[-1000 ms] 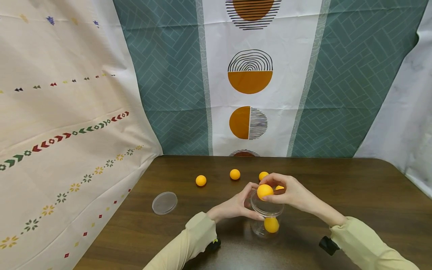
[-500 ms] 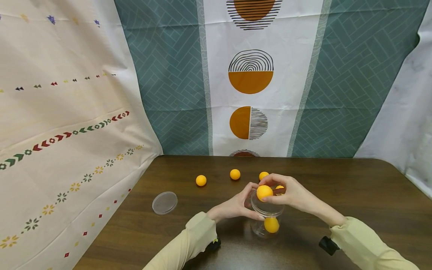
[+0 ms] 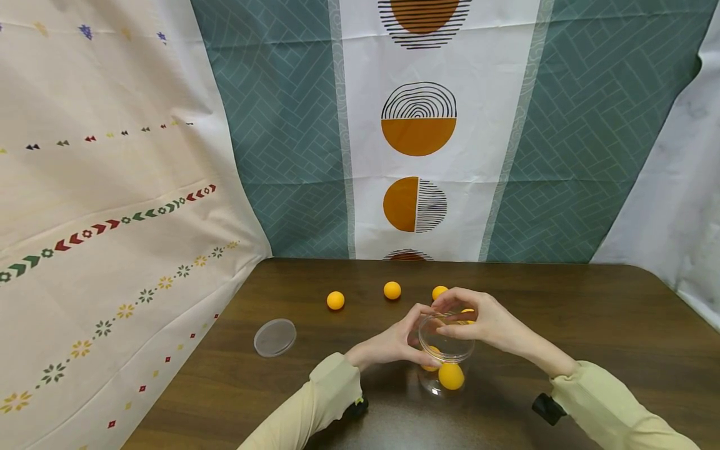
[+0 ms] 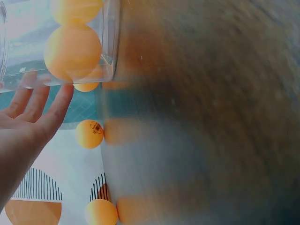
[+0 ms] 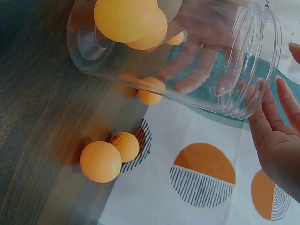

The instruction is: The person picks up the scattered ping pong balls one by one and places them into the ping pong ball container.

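Note:
A clear, wide-mouthed jar stands upright on the table, its threaded rim showing in the right wrist view. My left hand grips the jar near its rim, thumb in front and fingers round the far side. Two orange ping-pong balls lie inside at the bottom: a front ball and a second ball partly behind it. My right hand hovers at the jar's mouth, thumb and fingers apart with nothing between them.
Loose ping-pong balls lie on the dark wooden table: a left ball, a middle ball, and others behind my right hand. A round clear lid lies at the left. A patterned cloth hangs behind the table.
My right hand has let go of the ping-pong ball it held over the mouth, and that ball has dropped into the jar beside the first. The left hand keeps its place.

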The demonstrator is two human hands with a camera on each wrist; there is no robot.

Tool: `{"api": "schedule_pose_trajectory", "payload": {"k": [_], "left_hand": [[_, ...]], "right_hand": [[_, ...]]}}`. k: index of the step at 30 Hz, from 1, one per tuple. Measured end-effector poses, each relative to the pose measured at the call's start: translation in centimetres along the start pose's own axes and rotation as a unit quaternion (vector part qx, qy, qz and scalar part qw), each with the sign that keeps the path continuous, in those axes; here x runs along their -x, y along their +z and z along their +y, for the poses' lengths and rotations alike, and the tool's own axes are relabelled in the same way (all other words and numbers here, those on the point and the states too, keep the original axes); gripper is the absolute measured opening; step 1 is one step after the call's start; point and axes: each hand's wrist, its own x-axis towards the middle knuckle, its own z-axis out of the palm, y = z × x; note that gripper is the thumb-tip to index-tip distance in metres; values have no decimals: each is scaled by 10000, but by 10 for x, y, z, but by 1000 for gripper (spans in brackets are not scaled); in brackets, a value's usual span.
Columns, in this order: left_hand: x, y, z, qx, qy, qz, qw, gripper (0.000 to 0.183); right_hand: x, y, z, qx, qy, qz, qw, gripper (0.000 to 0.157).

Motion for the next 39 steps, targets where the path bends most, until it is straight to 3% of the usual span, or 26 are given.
{"api": "schedule_pose_trajectory", "payload": {"k": [7, 14, 21, 26, 33, 39], "left_hand": [[1, 0, 6, 64, -134, -19, 9999, 63], [7, 3, 31, 65, -134, -76, 9999, 63], [7, 5, 36, 83, -120, -75, 9999, 63], [6, 4, 33, 47, -133, -41, 9999, 64], [0, 2, 7, -4, -85, 50, 10000, 64], [-1, 1, 0, -11, 83, 15, 10000, 63]], "right_hand": [[1, -1, 0, -53, 35, 26, 10000, 33], [0, -2, 0, -81, -99, 38, 9999, 35], [1, -3, -1, -281, -120, 102, 9995, 35], [2, -5, -3, -328, -63, 219, 9992, 35], [2, -8, -2, -424, -101, 214, 9988, 35], [2, -10, 1, -349, -143, 330, 9987, 35]]}}
